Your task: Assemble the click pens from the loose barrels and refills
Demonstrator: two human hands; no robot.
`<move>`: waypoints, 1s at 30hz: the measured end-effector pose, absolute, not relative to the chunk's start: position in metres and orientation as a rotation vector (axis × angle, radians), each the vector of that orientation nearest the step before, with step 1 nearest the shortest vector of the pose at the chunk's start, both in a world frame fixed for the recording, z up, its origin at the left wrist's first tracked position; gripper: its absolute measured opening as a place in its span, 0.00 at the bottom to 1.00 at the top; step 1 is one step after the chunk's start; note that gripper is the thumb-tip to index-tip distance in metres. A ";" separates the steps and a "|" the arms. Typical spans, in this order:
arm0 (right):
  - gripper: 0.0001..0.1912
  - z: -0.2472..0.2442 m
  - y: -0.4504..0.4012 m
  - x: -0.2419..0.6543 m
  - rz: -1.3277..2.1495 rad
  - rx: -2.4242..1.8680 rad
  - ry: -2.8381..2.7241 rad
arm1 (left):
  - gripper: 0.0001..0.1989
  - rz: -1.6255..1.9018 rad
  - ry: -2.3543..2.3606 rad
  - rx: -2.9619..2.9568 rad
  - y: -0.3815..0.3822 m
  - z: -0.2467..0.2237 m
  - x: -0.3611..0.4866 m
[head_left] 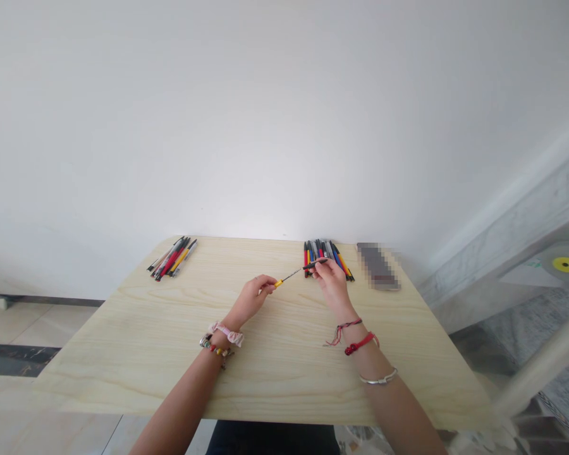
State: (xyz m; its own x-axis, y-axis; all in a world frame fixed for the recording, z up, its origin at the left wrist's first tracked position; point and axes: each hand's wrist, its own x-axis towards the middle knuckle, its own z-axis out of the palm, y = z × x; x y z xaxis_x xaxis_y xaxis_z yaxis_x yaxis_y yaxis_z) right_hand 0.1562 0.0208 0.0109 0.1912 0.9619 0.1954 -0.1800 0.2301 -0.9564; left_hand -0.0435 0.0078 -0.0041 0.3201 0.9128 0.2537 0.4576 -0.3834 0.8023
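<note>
Over the middle of the table, my left hand (255, 297) is closed on a yellow pen barrel (278, 284), from which a thin refill (293, 275) sticks out to the upper right. My right hand (330, 280) pinches a black pen part (315, 263), its left end close to the refill's tip; whether they touch is too small to tell. Just behind my right hand lies a row of pens (312, 250) in red, blue, yellow, black and clear. Another group of pens (173, 258) lies at the table's back left.
The pale wooden table (123, 354) has its back edge near a white wall (265, 126). At its back right lies a dark, pixelated flat object (378, 265). A round thing with a yellow centre (568, 265) is at the far right, off the table.
</note>
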 end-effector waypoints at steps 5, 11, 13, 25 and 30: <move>0.11 0.013 0.016 0.147 1.077 -0.868 -0.924 | 0.08 0.927 1.218 1.989 0.009 -0.005 -0.044; 0.10 0.013 0.016 0.146 1.047 -0.834 -0.918 | 0.08 0.924 1.227 1.996 0.006 -0.001 -0.042; 0.09 0.011 0.016 0.145 1.044 -0.830 -0.943 | 0.08 0.926 1.229 1.995 0.005 0.001 -0.041; 0.07 0.015 0.004 0.136 1.151 -1.002 -1.313 | 0.06 0.904 1.180 2.077 0.005 -0.001 -0.040; 0.08 0.016 0.004 0.137 1.131 -1.012 -1.360 | 0.05 0.929 1.137 2.091 0.003 0.002 -0.040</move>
